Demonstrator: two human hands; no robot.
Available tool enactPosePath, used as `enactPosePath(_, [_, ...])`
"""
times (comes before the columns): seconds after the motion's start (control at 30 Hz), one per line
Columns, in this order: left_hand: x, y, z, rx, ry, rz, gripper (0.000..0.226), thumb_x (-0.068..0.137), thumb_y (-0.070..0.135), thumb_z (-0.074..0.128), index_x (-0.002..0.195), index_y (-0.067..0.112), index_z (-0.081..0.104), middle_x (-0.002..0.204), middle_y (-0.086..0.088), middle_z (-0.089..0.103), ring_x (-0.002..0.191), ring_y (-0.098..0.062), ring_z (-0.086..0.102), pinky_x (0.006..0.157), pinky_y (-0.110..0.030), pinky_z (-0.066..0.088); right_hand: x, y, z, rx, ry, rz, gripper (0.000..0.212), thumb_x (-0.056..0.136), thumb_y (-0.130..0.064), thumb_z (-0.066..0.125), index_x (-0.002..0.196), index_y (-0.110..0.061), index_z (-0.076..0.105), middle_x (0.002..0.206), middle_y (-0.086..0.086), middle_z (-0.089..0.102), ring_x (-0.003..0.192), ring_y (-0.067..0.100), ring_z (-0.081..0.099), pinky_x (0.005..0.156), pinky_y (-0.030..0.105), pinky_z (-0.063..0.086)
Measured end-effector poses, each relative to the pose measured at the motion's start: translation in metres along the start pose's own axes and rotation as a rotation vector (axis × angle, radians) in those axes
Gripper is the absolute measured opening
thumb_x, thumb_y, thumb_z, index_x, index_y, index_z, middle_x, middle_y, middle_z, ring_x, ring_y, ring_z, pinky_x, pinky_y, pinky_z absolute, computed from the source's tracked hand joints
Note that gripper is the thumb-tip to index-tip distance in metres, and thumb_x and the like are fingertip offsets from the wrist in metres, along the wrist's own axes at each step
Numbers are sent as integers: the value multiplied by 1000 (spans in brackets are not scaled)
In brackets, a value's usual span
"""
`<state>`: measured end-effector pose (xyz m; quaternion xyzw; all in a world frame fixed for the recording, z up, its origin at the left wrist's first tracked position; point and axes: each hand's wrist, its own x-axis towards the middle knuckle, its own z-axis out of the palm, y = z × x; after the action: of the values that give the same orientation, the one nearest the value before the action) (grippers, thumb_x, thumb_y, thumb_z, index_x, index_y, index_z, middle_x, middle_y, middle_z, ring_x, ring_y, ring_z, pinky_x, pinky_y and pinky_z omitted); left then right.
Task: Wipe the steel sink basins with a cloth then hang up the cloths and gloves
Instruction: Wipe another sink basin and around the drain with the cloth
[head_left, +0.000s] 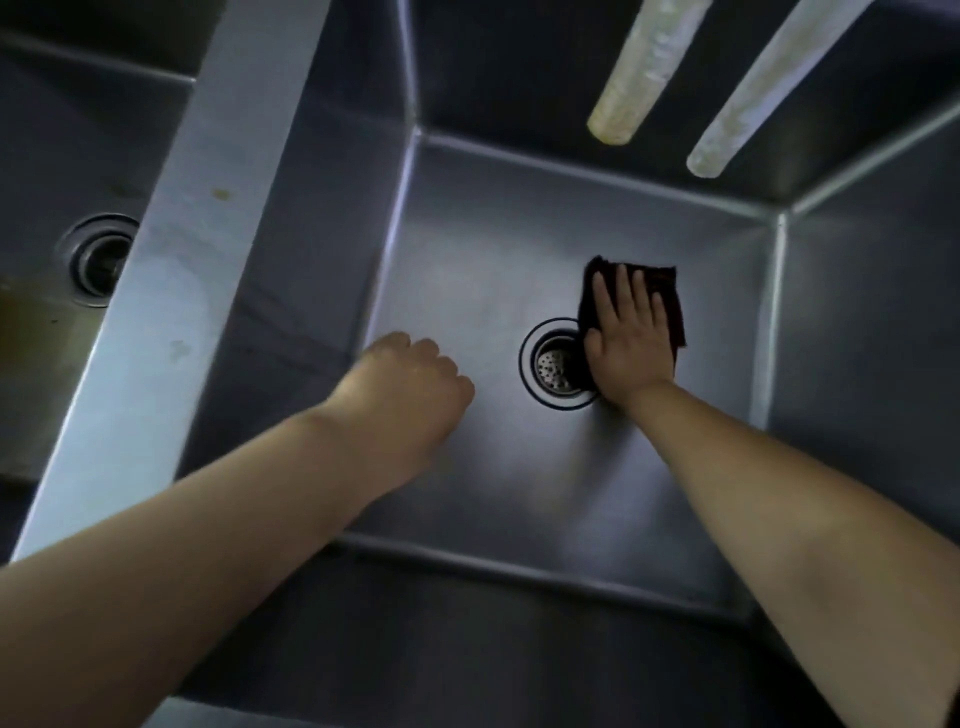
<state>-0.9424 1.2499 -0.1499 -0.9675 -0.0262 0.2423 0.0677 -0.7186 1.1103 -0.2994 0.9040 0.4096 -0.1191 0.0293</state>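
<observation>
Steel everywhere as we look straight down into a deep basin (467, 291), its floor dull grey and streaked with light. Dead centre sits the round drain (556, 364), its perforated strainer showing on the left side. And there's the right hand (631, 338), flat on a dark cloth (670, 296), fingers straight and spread, pressing it to the basin floor just beside the drain, the heel of the hand overlapping the drain's right rim. No curl in that grip at all: it's an open palm bearing down. The cloth looks folded, dark red-brown, poking out beyond the fingertips and along the right edge of the hand.

Over on the other side, the left hand (410, 384) hangs above the basin floor near the left wall, fingers curled under in a loose fist, holding nothing that can be seen. It's slightly blurred.

To the left, a broad steel divider (187, 249) runs diagonally, spotted with a small yellowish mark, and beyond it a second basin (52, 156) with its own drain (98, 257) and a brownish stain on its floor. Up top, two pale, crusted faucet spouts (639, 67) reach out over the far wall of the near basin, side by side, well apart from the hands.
</observation>
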Motion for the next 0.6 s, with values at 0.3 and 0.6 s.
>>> enactPosePath(0.3, [61, 37, 57, -265, -213, -49, 77, 91, 22, 51, 150, 18, 2, 157, -14, -8, 145, -32, -3, 113, -56, 12, -97, -11, 21, -6, -17, -18, 69, 83, -37, 32, 147, -8, 32, 152, 21, 28, 142, 38, 23, 115, 50, 14])
enactPosePath(0.6, [116, 50, 75, -299, -301, -76, 128, 66, 35, 80, 145, 31, -20, 149, -8, -37, 137, -34, -30, 101, -74, -3, -63, -47, 24, 12, -27, -135, 60, 88, -36, 27, 129, -2, 55, 129, 15, 59, 121, 29, 52, 115, 42, 21])
